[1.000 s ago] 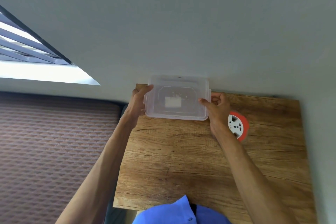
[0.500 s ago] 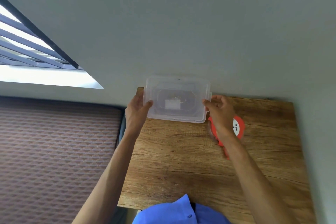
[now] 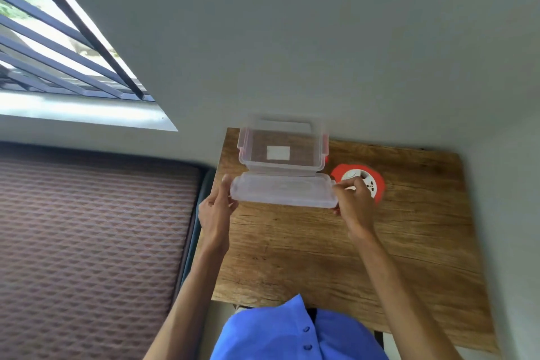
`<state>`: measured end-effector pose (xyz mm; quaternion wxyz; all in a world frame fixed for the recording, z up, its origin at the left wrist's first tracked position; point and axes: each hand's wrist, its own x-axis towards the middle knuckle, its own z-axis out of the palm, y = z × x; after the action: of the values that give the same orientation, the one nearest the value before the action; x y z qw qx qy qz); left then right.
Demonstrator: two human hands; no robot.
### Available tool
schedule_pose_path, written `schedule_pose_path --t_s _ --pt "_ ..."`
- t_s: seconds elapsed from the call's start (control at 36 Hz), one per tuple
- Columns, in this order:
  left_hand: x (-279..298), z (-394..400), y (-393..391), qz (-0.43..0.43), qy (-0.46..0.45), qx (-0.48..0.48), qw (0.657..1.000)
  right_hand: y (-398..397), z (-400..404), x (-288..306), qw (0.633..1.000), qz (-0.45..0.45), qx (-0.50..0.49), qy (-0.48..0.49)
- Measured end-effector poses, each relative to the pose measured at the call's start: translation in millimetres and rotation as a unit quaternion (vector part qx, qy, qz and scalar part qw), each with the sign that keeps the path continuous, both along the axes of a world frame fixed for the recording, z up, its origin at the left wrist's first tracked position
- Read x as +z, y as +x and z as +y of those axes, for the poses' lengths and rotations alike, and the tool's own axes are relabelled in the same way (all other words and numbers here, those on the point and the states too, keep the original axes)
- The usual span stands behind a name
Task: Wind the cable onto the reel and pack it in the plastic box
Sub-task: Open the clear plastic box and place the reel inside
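Opening the plastic box (image 3: 282,152).
Left hand (image 3: 216,210) and right hand (image 3: 352,203) pinch the clear lid (image 3: 283,190); I think the red cable reel (image 3: 361,181) goes in next.

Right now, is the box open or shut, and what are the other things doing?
Plastic box: open, nothing in it but a white label.
Lid: off, held above the table.
Left hand: gripping the lid's left end.
Right hand: gripping its right end.
Reel: lying flat, unpacked.

white label (image 3: 278,152) on plastic box (image 3: 247,155), no text readable
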<state>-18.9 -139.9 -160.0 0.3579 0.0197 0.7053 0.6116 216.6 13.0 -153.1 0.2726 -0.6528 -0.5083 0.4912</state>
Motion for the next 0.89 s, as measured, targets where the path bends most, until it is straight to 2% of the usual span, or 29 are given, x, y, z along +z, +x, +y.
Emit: schedule_pose_path --t_s 0.08,0.28,0.36,0.47,0.56,0.64,0.75,0.89 --pt "-12 -20 7 0.014 -0.043 -0.002 0.999 10 -15 -11 0.998 -0.043 0.05 0.023" --pt "-40 -41 21 0.055 -0.123 -0.008 0.991 22 -43 -42 0.983 -0.129 0.129 0.01" --pt "-52 -42 27 0.094 -0.156 -0.001 0.983 26 -46 -52 0.979 -0.135 0.155 0.009" --pt "-64 -45 31 0.077 -0.183 -0.009 0.98 37 -43 -58 0.974 -0.143 0.177 0.016" --pt "-69 -47 32 0.081 -0.196 -0.002 0.977 45 -33 -57 0.979 -0.152 0.127 0.048" --pt "-72 -47 32 0.083 -0.195 -0.001 0.977 55 -13 -50 0.985 -0.16 0.005 0.067" --pt "-72 -47 29 0.079 -0.203 -0.014 0.976 67 20 -41 0.987 -0.118 -0.106 -0.009" --pt "-70 -45 28 0.069 -0.184 -0.028 0.98 63 51 -40 0.985 -0.046 -0.106 -0.125"
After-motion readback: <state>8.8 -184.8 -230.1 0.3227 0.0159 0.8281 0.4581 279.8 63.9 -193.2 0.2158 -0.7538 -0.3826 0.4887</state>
